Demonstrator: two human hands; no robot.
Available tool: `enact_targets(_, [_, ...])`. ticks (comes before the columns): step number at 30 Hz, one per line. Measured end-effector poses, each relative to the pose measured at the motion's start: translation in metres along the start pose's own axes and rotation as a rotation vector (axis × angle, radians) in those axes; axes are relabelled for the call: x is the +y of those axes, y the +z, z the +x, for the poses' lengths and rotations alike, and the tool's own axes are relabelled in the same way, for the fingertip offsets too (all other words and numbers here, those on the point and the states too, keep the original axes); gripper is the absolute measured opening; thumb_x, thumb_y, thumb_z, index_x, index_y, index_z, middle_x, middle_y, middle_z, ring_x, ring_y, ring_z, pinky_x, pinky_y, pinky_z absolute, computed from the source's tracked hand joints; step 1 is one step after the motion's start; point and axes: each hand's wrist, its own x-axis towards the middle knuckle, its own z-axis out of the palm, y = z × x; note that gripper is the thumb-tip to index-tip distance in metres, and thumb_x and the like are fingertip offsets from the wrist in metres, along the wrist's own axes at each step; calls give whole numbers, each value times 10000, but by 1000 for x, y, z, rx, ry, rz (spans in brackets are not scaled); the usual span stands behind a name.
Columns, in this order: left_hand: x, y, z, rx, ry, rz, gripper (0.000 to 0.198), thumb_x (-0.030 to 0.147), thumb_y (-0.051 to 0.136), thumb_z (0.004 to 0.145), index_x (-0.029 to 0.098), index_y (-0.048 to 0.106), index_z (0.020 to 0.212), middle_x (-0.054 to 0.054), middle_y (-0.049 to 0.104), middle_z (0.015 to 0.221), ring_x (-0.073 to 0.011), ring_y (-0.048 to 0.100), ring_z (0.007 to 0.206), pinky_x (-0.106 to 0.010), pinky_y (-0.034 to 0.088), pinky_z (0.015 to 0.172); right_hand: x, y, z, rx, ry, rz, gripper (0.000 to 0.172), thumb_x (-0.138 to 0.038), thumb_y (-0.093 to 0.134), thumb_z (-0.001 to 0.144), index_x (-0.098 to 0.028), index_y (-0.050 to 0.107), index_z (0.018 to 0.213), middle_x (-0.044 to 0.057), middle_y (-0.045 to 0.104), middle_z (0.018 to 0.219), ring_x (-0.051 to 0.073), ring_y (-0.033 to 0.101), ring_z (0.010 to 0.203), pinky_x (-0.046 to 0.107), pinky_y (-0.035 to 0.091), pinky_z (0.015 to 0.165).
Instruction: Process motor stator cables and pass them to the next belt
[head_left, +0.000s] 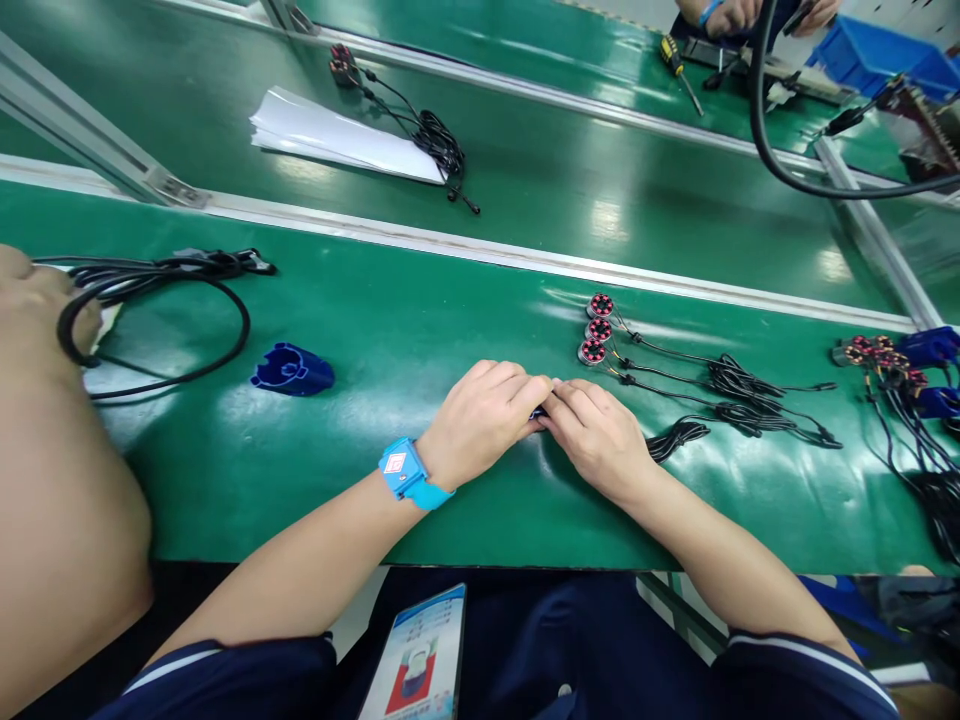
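Observation:
My left hand point(487, 420), with a light blue wrist strap point(405, 470), meets my right hand point(596, 430) low over the green bench. Both are closed around a small dark blue part point(537, 412); most of it is hidden by the fingers, so its kind cannot be told. A bundled black cable point(677, 438) comes out from beside my right hand. Beyond that hand stand three round motor stators with red and black coils point(599, 330), wired to coiled black leads point(739, 376). To the left of my left hand lies a dark blue plastic housing point(292, 370), its hollow side showing.
Another person's arm point(60, 480) reaches in at the left, by looped black cables point(165, 275). More stators point(874, 352) and blue housings point(930, 347) lie at the right. Behind a metal rail point(480, 250) are white papers point(337, 140), a screwdriver point(679, 72) and a blue bin point(877, 58).

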Motion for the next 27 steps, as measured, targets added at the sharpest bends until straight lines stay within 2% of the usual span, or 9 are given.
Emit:
enact_targets(5, [6, -4, 0, -2, 50, 55, 80, 210, 515, 1016, 148, 564, 1022, -59, 694, 980, -197, 637, 949, -341, 479, 819, 0, 3, -1, 2, 28, 24, 261, -226, 556, 993, -95, 679, 1183, 145, 690, 1150, 251, 627, 1054, 378, 562, 940])
enact_targets(8, [8, -5, 1, 11, 106, 87, 94, 138, 482, 1009, 150, 575, 1005, -39, 700, 976, -197, 642, 978, -342, 485, 831, 1, 5, -2, 36, 32, 40, 230, -200, 570, 982, -79, 689, 1137, 141, 696, 1125, 253, 632, 1033, 376, 563, 929])
enact_targets(14, [11, -5, 2, -3, 113, 111, 96, 122, 488, 999, 148, 578, 981, -34, 697, 962, -203, 643, 989, -347, 498, 827, 1, 6, -3, 69, 46, 73, 212, -190, 552, 988, -98, 699, 1109, 141, 701, 1097, 236, 633, 1022, 380, 573, 916])
enact_targets(20, [14, -5, 3, -11, 119, 153, 127, 128, 468, 1002, 135, 590, 1035, -61, 694, 1028, -215, 637, 1009, -350, 509, 835, 1, 6, -3, 130, 43, 97, 182, -168, 587, 959, -65, 708, 1050, 161, 705, 1060, 244, 647, 981, 385, 583, 885])
enact_targets(27, [17, -2, 3, -29, 84, 183, 145, 124, 456, 997, 127, 599, 1021, -84, 685, 1009, -214, 641, 1003, -344, 518, 843, 2, 3, -2, 112, 85, 150, 177, -193, 561, 977, -100, 658, 1092, 143, 703, 1067, 235, 654, 992, 385, 572, 914])
